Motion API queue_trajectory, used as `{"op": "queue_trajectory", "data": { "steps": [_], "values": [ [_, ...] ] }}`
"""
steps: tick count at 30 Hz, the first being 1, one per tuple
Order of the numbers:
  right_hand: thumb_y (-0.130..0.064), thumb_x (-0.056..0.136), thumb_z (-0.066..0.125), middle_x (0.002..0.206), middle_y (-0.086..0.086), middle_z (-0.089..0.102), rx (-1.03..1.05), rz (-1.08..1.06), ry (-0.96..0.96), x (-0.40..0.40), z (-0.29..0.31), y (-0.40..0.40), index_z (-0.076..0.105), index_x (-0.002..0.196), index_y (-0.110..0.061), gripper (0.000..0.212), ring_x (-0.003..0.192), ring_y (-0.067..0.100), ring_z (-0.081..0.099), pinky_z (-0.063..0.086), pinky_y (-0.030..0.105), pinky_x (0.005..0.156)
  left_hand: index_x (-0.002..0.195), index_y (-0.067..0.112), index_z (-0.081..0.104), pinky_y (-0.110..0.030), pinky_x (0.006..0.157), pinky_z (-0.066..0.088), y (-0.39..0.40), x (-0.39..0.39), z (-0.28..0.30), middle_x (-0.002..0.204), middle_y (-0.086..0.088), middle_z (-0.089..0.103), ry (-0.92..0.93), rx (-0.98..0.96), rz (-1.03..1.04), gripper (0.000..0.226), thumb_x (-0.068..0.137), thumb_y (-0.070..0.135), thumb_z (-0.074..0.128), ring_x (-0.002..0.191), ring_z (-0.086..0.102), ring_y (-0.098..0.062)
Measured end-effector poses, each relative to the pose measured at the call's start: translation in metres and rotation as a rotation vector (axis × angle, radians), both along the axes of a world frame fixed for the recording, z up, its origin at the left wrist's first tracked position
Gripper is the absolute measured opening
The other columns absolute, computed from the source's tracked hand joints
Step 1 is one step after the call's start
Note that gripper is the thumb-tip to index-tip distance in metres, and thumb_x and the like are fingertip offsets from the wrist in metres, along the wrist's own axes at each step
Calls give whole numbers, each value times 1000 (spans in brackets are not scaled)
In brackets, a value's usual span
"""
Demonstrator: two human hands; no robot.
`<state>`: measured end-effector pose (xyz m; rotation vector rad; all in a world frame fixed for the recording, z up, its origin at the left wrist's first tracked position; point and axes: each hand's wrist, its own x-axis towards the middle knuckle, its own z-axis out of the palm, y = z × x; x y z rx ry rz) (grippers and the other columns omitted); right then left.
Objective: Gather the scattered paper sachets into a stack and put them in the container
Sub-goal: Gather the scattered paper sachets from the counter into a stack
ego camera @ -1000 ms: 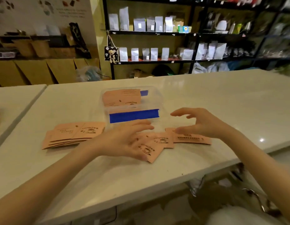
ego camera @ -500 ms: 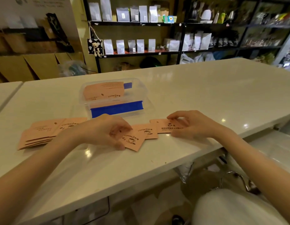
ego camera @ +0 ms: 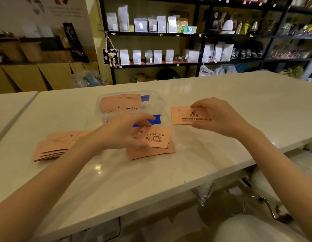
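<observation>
My left hand point(ego camera: 122, 132) pinches a salmon paper sachet point(ego camera: 157, 137) printed with a coffee cup, lifted just above another sachet point(ego camera: 151, 151) that lies on the white counter. My right hand point(ego camera: 216, 116) holds a second sachet point(ego camera: 181, 115) raised off the counter, text side toward me. A clear plastic container point(ego camera: 158, 103) with blue tape stands behind my left hand and holds several sachets point(ego camera: 120, 103). A loose stack of sachets point(ego camera: 53, 145) lies to the left.
The white counter point(ego camera: 239, 95) runs wide to the right, its front edge close to me. A second counter point(ego camera: 10, 105) sits at the left across a narrow gap. Shelves of bags line the back wall. A stool point(ego camera: 256, 206) stands below at the right.
Both hands went from pressing on the sachets on the counter to lifting one each. The right hand rose with its sachet toward the container's right side.
</observation>
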<state>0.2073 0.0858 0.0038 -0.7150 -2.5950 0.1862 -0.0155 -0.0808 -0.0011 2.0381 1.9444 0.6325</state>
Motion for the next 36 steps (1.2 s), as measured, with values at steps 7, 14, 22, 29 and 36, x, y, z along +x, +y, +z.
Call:
{"op": "queue_trajectory", "data": {
  "steps": [7, 14, 22, 29, 36],
  "values": [
    [-35, 70, 70, 108, -2, 58, -82, 131, 228, -40, 25, -31, 53, 113, -23, 47, 92, 11, 50, 41, 16, 71, 130, 38, 28, -2, 72, 34, -21, -25, 22, 104, 23, 50, 51, 106, 110, 87, 57, 42, 76, 89, 43, 18],
    [-30, 70, 70, 100, -10, 52, -230, 276, 340, -109, 25, -64, 54, 107, -26, 40, 83, -4, 49, 40, -1, 63, 134, 34, 24, -27, 92, 35, -63, -68, 22, 122, 7, 57, 84, 58, 352, 92, 58, 43, 76, 108, 48, -12],
    [-41, 70, 68, 100, -12, 56, -311, 414, 296, -177, 14, -100, 55, 105, -28, 39, 85, -1, 52, 44, 8, 66, 134, 30, 27, -21, 86, 34, -96, -114, 3, 119, 9, 58, 36, -51, 478, 94, 56, 46, 76, 98, 46, -4],
    [-53, 70, 62, 109, -4, 61, -251, 471, 117, -206, -10, -116, 55, 108, -27, 46, 92, 12, 52, 45, 25, 76, 121, 33, 43, -12, 72, 36, -99, -127, -20, 117, 11, 58, -59, 11, 459, 75, 55, 42, 78, 97, 51, -6],
    [-50, 74, 59, 113, -2, 61, -105, 517, -17, -214, -30, -128, 55, 110, -26, 43, 92, 11, 50, 36, 21, 71, 137, 33, 4, -25, 91, 36, -117, -133, -41, 134, 0, 48, -221, 23, 586, 115, 50, 48, 78, 116, 48, -19]
  ]
}}
